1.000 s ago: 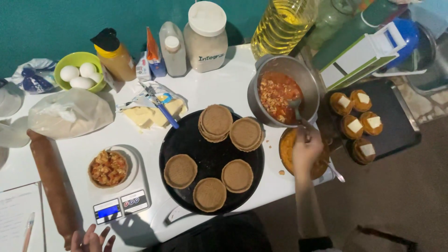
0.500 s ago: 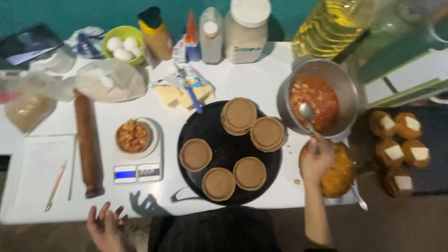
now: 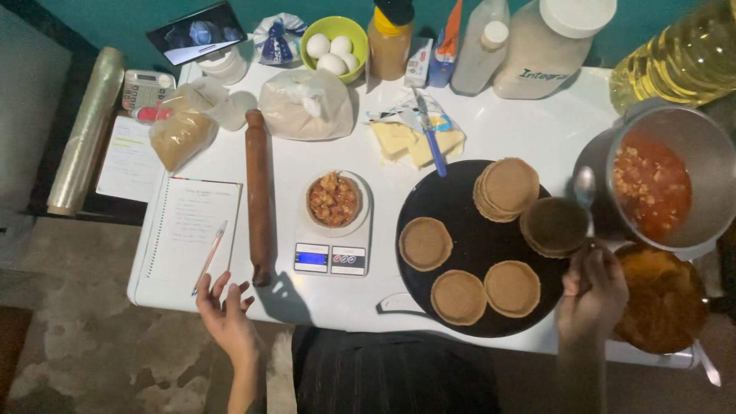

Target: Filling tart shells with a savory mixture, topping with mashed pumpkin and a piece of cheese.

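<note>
My right hand grips a metal spoon whose bowl hangs just left of the steel pot of red chunky sauce, above the edge of the round black board. Several brown dough discs lie on that board, some stacked. My left hand hovers with fingers spread at the table's near edge, holding nothing, close to the end of the wooden rolling pin. A small bowl of red filling sits on a white kitchen scale.
An open notebook with a pencil lies at the left. Along the back stand a green bowl of eggs, bags of flour, butter with a blue knife, bottles, a white tub and an oil bottle. An orange-filled bowl sits by my right hand.
The view has swung left, showing more of the table's left side. My right hand has lifted the spoon out of the pot toward the board. My left hand has come up to the table edge.
</note>
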